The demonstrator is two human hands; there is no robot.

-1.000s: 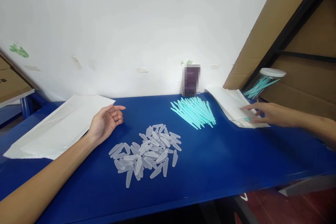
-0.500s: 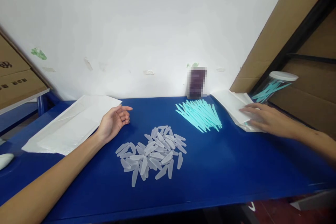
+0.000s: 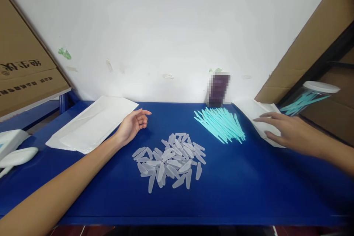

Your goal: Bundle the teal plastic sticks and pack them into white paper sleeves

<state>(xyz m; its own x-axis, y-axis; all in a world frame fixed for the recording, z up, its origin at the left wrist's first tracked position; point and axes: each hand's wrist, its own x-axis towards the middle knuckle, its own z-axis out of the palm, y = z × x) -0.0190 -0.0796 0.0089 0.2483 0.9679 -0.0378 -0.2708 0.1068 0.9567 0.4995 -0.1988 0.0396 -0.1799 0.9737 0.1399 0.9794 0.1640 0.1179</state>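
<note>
My left hand (image 3: 134,125) rests at the right edge of a flat white plastic bag (image 3: 91,118), palm turned inward, index finger stretched out and the others loosely curled around nothing. Over a second white bag (image 3: 256,108) at the right is my right hand (image 3: 287,129), thumb and fingers spread and holding nothing; whether it touches the bag I cannot tell. Between the hands lie a heap of turquoise sticks (image 3: 221,125) with narrow ends and, nearer me, a loose pile of frosted translucent blade-shaped pieces (image 3: 174,158), perhaps covers.
A clear jar with a white lid (image 3: 322,87) holds more turquoise sticks behind my right hand. A pixelated dark object (image 3: 218,90) leans against the white wall. White devices (image 3: 16,156) sit at the left, below a cardboard box (image 3: 27,66). The table (image 3: 235,191) is blue.
The view has turned left, so everything appears shifted right. My right hand's fingers have spread wider over the bag. My left hand keeps its pose, and both piles look the same.
</note>
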